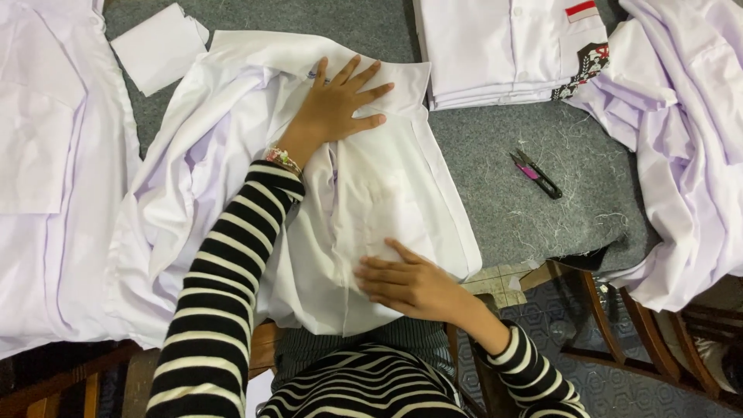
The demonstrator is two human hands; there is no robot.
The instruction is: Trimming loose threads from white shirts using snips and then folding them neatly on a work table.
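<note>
White cotton shirt (364,193), smooth weave, partly folded, lies on the grey felt-covered table (495,193) at centre, its near edge hanging over the table's front. One side is creased flat into a long straight fold; the other side bunches in soft rumples.

Left hand (340,104): flat on the shirt's far end, fingers splayed wide, palm pressing down, gripping nothing. Beaded bracelet (282,160) at the wrist; black-and-white striped knit sleeve (224,286) runs back toward the body.

Right hand (406,282): laid flat on the shirt's near end at the table edge, fingers together and pointing left, pressing the cloth, nothing clasped.

Around:
- Stack of folded white shirts (503,54), squared edges, at the far side of the table, just beyond the worked shirt; a red-and-white patch and a dark patterned patch show at its right.
- Small thread snips with pink and black handles (535,174) on the felt, right of the shirt, apart from it, among loose white thread clippings.
- Loose white garments heaped at far left (46,155) and far right (681,139).
- Folded white paper sheet (159,46) at the far left of the felt.
</note>
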